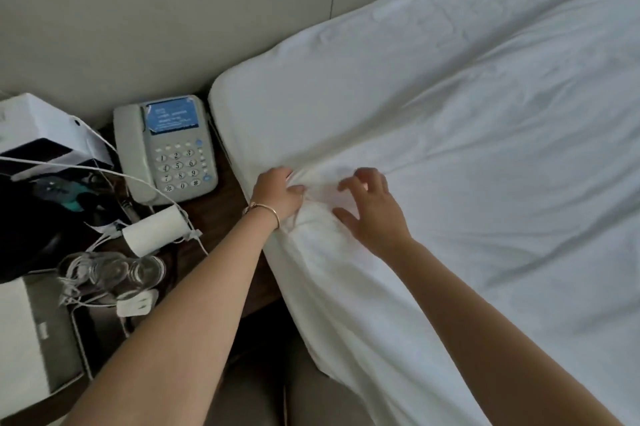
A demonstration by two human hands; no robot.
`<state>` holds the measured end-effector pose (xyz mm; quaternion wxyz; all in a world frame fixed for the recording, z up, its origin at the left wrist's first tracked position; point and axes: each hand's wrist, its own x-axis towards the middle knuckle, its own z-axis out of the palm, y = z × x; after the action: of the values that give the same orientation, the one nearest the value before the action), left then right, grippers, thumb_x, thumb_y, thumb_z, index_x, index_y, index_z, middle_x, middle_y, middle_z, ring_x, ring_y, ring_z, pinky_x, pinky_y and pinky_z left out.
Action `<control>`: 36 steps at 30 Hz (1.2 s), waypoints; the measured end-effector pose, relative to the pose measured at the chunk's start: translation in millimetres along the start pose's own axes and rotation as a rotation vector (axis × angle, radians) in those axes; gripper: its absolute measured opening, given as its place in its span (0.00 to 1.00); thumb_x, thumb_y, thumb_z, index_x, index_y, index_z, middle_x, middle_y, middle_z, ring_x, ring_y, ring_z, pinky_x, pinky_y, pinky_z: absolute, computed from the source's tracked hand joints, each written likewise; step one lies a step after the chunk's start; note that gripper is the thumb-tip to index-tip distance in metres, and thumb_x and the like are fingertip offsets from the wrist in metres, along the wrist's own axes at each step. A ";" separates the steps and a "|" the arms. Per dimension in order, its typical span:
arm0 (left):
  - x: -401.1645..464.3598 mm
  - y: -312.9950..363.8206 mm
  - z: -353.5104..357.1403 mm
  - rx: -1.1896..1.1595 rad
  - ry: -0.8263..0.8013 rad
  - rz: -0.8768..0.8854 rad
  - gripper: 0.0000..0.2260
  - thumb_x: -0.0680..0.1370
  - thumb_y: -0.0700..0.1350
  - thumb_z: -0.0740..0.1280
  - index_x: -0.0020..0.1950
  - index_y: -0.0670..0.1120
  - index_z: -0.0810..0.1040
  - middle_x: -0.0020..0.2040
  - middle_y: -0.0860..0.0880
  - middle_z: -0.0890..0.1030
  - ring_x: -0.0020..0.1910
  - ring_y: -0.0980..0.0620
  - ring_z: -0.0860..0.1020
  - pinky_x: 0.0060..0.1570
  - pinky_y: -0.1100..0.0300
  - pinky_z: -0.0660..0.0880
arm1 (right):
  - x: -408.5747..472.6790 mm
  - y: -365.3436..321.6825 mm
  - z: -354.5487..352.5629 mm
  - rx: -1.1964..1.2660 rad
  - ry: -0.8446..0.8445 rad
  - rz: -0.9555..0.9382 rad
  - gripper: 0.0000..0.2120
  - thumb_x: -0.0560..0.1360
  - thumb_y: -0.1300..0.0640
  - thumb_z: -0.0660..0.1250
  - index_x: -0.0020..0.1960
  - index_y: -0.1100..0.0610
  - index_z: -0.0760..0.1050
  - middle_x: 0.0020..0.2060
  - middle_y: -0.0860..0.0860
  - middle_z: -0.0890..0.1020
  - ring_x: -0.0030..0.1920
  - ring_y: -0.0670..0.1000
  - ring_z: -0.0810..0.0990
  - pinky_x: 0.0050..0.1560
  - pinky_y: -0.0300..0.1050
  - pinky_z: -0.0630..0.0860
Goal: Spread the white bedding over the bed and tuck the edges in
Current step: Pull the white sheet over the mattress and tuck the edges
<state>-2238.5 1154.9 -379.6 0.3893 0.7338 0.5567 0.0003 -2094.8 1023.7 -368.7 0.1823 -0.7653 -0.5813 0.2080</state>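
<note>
A: Where are the hands? The left hand (278, 195) is at the near-left edge of the bed (221, 103), fingers curled into a bunched fold of the white bedding (467, 134); a thin bracelet (266, 209) sits on that wrist.

B: And the right hand (372, 207) is just beside it on the top of the bedding, fingers spread and lightly bent, gripping nothing; whether the fingertips press the cloth or hover over it cannot be told.

A: The bedding lies over most of the bed, wrinkled in long diagonal creases; its side hangs loose over the left edge toward the floor, so the tuck there looks not yet done.

B: It should handle as light, soft, limp cloth; it will bunch and slide rather than hold a shape, so it seems best taken at the hanging hem, pulled taut, then pushed under the mattress edge with flat fingers.

A: Care at the left, though; the nightstand (230, 190) stands close against that edge, carrying a desk telephone (166, 151), a white charging cable (145, 179) and clear drinking glasses (114, 275); a swinging elbow might catch them.
</note>
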 end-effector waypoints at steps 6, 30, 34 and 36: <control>12.1 2.9 2.4 -0.252 0.093 -0.022 0.07 0.77 0.41 0.64 0.52 0.40 0.79 0.48 0.44 0.81 0.44 0.49 0.75 0.40 0.63 0.66 | -58.2 -16.3 26.1 0.187 0.068 -0.007 0.14 0.74 0.47 0.68 0.55 0.54 0.76 0.47 0.46 0.80 0.46 0.47 0.78 0.43 0.38 0.73; -23.5 35.4 55.5 0.393 0.156 0.127 0.23 0.73 0.55 0.72 0.59 0.41 0.78 0.56 0.44 0.81 0.64 0.46 0.74 0.74 0.49 0.46 | -109.8 -56.4 59.8 -0.053 -0.212 0.150 0.25 0.73 0.39 0.52 0.67 0.42 0.69 0.68 0.43 0.69 0.65 0.49 0.68 0.61 0.45 0.64; -1.1 35.8 34.9 0.057 0.205 -0.046 0.11 0.80 0.48 0.62 0.57 0.42 0.75 0.51 0.41 0.81 0.56 0.42 0.76 0.64 0.53 0.65 | -88.0 -54.7 53.0 0.178 -0.047 0.153 0.17 0.75 0.51 0.65 0.62 0.41 0.69 0.48 0.43 0.77 0.45 0.47 0.79 0.41 0.43 0.77; 22.8 44.4 8.9 -0.179 0.213 -0.070 0.12 0.81 0.47 0.61 0.60 0.40 0.73 0.55 0.39 0.80 0.57 0.38 0.75 0.52 0.53 0.68 | -68.7 -51.3 48.2 0.221 0.087 0.114 0.20 0.72 0.58 0.68 0.60 0.42 0.71 0.45 0.42 0.77 0.40 0.44 0.79 0.37 0.42 0.77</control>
<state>-2189.7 1165.0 -370.3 0.3915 0.6721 0.6180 0.1143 -2178.4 972.4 -375.5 0.2785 -0.7804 -0.5021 0.2476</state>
